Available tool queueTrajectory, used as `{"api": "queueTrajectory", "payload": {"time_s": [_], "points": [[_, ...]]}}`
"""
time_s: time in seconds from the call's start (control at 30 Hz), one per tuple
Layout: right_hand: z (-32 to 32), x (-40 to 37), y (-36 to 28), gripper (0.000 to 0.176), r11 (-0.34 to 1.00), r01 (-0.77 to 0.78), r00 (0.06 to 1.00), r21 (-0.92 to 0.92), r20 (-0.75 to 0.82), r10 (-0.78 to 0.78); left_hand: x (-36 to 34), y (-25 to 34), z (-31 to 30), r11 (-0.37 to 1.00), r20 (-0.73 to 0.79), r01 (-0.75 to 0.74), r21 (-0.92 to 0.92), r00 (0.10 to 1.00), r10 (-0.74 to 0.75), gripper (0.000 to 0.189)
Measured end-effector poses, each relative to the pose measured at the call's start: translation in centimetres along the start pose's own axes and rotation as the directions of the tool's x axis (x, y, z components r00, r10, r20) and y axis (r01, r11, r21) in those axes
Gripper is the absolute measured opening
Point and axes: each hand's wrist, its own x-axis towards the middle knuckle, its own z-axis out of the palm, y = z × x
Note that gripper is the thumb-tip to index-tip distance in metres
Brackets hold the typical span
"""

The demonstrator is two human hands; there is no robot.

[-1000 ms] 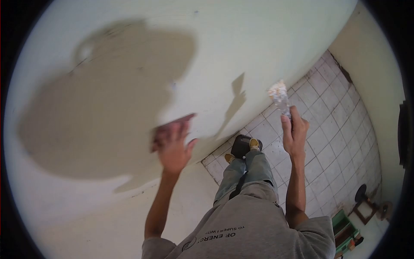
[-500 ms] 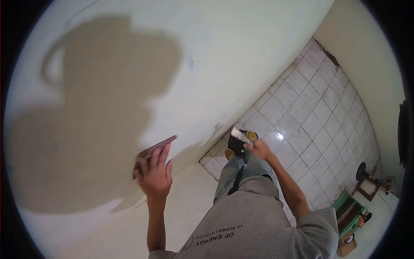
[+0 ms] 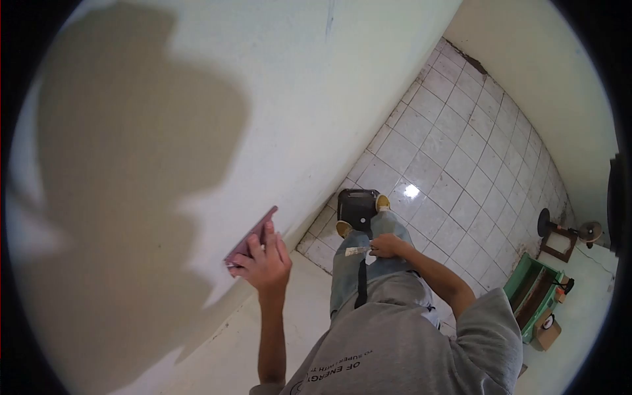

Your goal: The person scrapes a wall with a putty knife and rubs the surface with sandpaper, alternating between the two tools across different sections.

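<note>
Against the pale wall [image 3: 296, 118], my left hand [image 3: 266, 263] is closed on a flat reddish-brown piece that looks like folded sandpaper [image 3: 253, 234]. Its long edge slants up to the right, and my fingers press on its near side. My right hand [image 3: 388, 246] is low in front of my thighs, wrapped around a putty knife [image 3: 356, 251]. The blade is smeared whitish and points left; most of the handle is hidden in my fist. A large shadow of my head and arm covers the wall's left part.
My feet in yellow footwear [image 3: 343, 228] stand on a black step stool [image 3: 357, 209] on the tiled floor [image 3: 454, 151]. To the right are a green crate [image 3: 526, 283] with things in it, an open cardboard box [image 3: 546, 332], a brown frame [image 3: 559, 243] and a small fan [image 3: 589, 231].
My left hand has slid right along the wall with the sandpaper, which now tilts more steeply. My right hand has come down nearer my body with the putty knife. The view has shifted.
</note>
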Motion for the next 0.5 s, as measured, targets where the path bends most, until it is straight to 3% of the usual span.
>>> {"api": "queueTrajectory", "payload": {"time_s": [0.07,0.2,0.3,0.4,0.5], "points": [[0.1,-1.8,-1.5,0.039,0.989,0.001,0.970,0.150,-0.241,0.036,-0.4,1.5,0.5,1.000,0.062,0.005,-0.006,0.998,-0.005,0.043],[2.7,-5.6,-2.4,0.038,0.960,-0.161,0.981,0.231,-0.073,0.182,-4.5,3.8,6.5,0.998,0.312,0.017,-0.062,0.950,0.004,0.050],[0.0,-7.5,-3.2,0.038,0.905,-0.243,0.954,0.349,-0.086,0.289,-6.6,5.7,11.0,0.993,0.040,-0.117,0.008,0.992,0.116,0.049],[-0.6,-4.6,0.5,0.035,0.877,-0.148,0.911,0.458,-0.282,0.301,-9.1,8.4,16.4,0.999,0.165,-0.044,-0.018,0.985,0.046,0.050],[-4.9,1.5,5.0,0.035,0.859,-0.053,0.855,0.510,-0.422,0.303,-10.9,12.2,22.3,0.998,0.150,-0.045,0.042,0.988,0.038,0.050]]}}
